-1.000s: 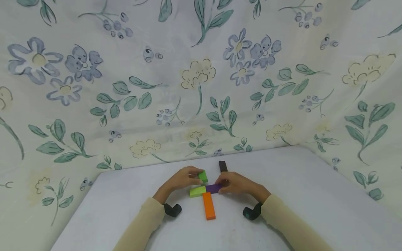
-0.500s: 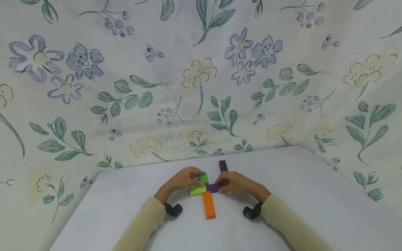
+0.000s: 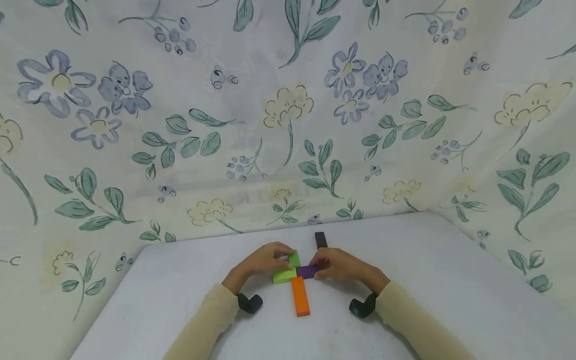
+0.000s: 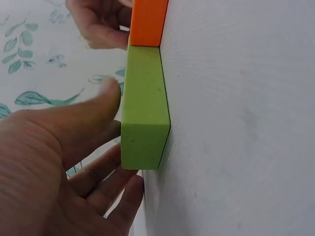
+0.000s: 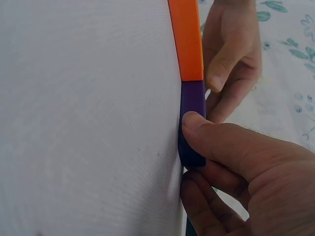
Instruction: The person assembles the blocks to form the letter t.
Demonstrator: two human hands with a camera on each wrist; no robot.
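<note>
My left hand (image 3: 264,259) pinches a green block (image 3: 294,258) between thumb and fingers, just behind a light green block (image 3: 283,276). In the left wrist view, the light green block (image 4: 145,91) hides what that hand grips. My right hand (image 3: 340,263) pinches the right end of a purple block (image 3: 307,272), its thumb on the near side in the right wrist view. End to end, the light green and purple blocks lie in a row. An orange block (image 3: 300,296) points from their joint toward the person.
A dark block (image 3: 320,239) lies behind the right hand, partly covered by it. All of this is on a white table (image 3: 189,305). Floral cloth (image 3: 252,165) hangs behind the table and on its sides.
My left hand has lowered the green block slightly toward the row, closing the gap behind the light green block. The right hand has stayed at the purple block.
</note>
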